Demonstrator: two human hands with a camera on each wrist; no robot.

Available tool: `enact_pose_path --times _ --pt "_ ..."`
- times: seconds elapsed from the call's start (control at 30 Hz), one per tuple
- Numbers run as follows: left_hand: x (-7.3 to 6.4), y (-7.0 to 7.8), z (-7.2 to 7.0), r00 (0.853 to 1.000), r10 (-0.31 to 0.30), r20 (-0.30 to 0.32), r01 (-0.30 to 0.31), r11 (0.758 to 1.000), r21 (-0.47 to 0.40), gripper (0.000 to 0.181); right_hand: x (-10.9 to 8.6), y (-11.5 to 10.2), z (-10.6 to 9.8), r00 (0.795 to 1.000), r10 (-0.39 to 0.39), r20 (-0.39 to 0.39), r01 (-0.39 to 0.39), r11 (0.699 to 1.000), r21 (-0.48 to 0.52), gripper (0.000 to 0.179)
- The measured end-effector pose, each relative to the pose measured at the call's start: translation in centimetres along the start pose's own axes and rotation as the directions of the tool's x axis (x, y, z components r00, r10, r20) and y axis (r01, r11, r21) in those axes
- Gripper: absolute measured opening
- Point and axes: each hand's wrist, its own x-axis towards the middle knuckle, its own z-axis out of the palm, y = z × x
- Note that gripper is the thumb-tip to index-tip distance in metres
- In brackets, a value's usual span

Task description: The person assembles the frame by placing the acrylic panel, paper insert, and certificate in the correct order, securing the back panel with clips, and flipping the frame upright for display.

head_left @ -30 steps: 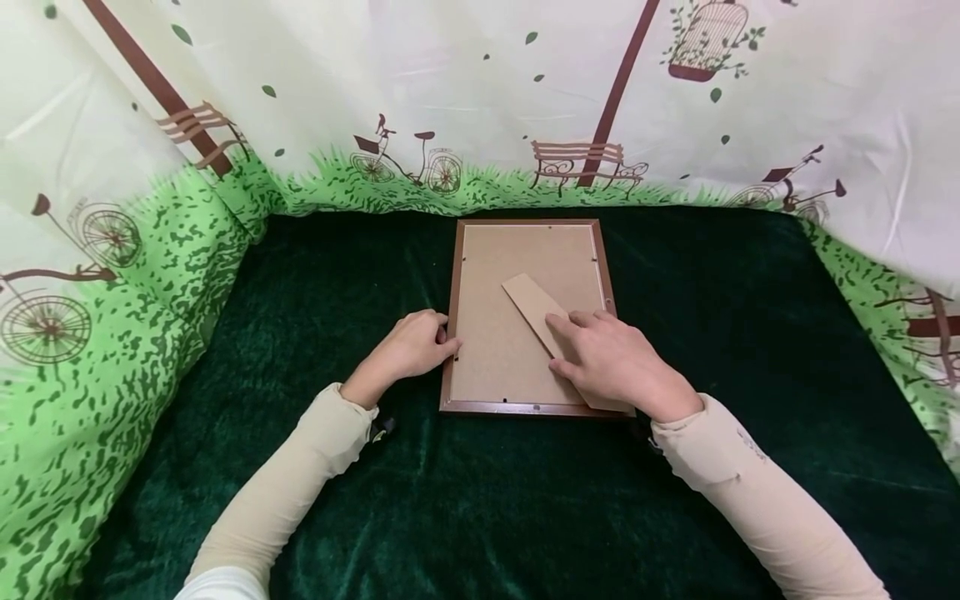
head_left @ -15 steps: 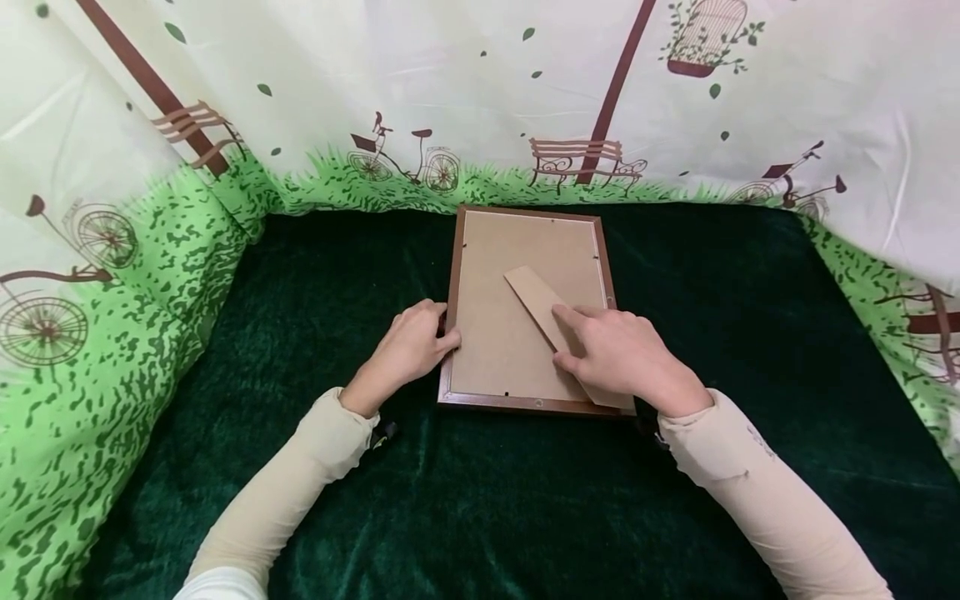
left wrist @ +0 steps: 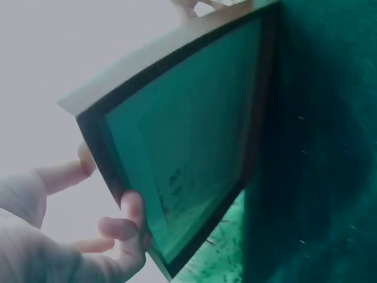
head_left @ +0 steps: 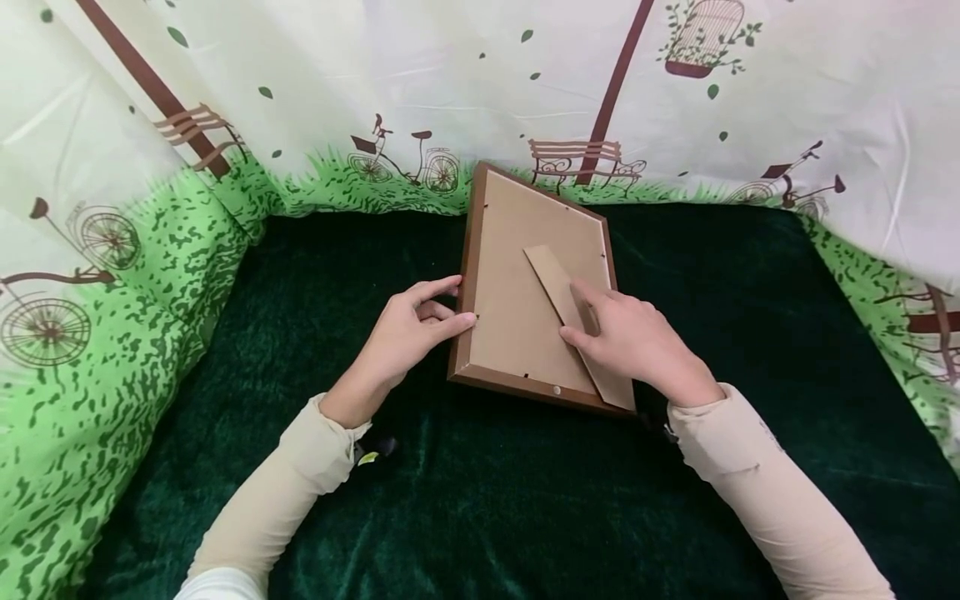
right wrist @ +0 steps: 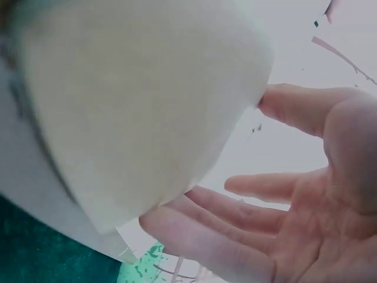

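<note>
A brown-rimmed picture frame shows its beige backing board in the head view and is tilted, its left side raised off the cloth. My left hand pinches that left edge, thumb on the back. Its fingers touch the front in the left wrist view, where the glass reflects green. A flat easel leg slants across the backing. With thumb and fingers at its edges, my right hand holds this leg, which fills much of the right wrist view as a pale panel.
Dark green velvet cloth covers the surface. Behind it hangs a white curtain printed with bicycles, benches and grass, and it continues along both sides. The frame's far edge comes close to the curtain's lower part.
The picture frame has tipped up on its left side, that edge rising while the right side stays low. My left hand moved up with it and its fingers straightened; my right hand stayed at the leg.
</note>
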Motion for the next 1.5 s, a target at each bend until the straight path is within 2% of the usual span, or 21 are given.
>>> enact_pose_path --times 0.1,0.23,0.37,0.5,0.6,0.73,0.87,1.0,1.17,1.33,1.4,1.5 --pt "-0.7 0.7 -0.2 0.998 0.043 0.035 -0.04 0.997 -0.071 0.055 0.1 0.5 -0.5 1.0 0.002 0.007 -0.003 0.997 0.074 0.08" --pt "-1.3 1.1 -0.3 0.988 0.129 0.083 -0.123 0.99 -0.07 0.061 0.3 1.0 -0.9 1.0 0.007 0.028 -0.01 0.992 0.129 0.085" --pt "-1.8 1.4 -0.3 0.961 0.249 0.118 -0.244 0.968 -0.058 0.067 0.3 1.1 -1.0 0.999 -0.01 0.03 0.004 0.983 0.183 0.084" --pt "-2.5 1.8 0.0 0.934 0.323 0.154 -0.319 0.947 -0.05 0.074 0.3 1.0 -0.9 1.0 -0.023 0.019 0.018 0.971 0.237 0.078" --pt "-3.1 2.2 0.4 0.927 0.347 0.143 -0.352 0.936 0.013 0.076 0.2 0.8 -0.9 1.0 -0.023 0.007 0.02 0.965 0.26 0.074" --pt "-3.6 2.7 0.8 0.917 0.395 0.06 -0.399 0.912 0.099 0.071 0.0 0.6 -0.9 1.0 -0.024 -0.014 0.027 0.952 0.306 0.073" --pt "-3.7 2.9 0.7 0.879 0.475 -0.038 -0.468 0.876 0.111 0.061 -0.2 0.4 -0.9 0.997 -0.039 -0.064 0.06 0.934 0.354 0.072" --pt "-3.7 3.0 0.2 0.824 0.552 -0.126 -0.54 0.833 0.118 0.053 -0.4 0.1 -1.0 0.993 -0.047 -0.105 0.087 0.906 0.414 0.071" --pt "-3.7 3.3 -0.8 0.761 0.615 -0.207 -0.595 0.789 0.154 0.046 -0.5 -0.4 -1.3 0.994 -0.039 -0.106 0.09 0.844 0.529 0.072" --pt "-3.3 3.5 -2.3 0.698 0.645 -0.311 -0.618 0.762 0.193 0.039 -0.4 -0.8 -0.8 0.994 -0.046 -0.099 0.097 0.78 0.618 0.071" --pt "-2.9 3.4 -2.8 0.683 0.637 -0.357 -0.615 0.765 0.19 0.037 -0.2 -1.1 -0.2 0.994 -0.054 -0.091 0.1 0.757 0.645 0.073" --pt "-2.3 3.1 -3.5 0.673 0.624 -0.397 -0.607 0.772 0.186 0.035 0.0 -1.6 0.7 0.996 -0.062 -0.065 0.089 0.725 0.683 0.078"
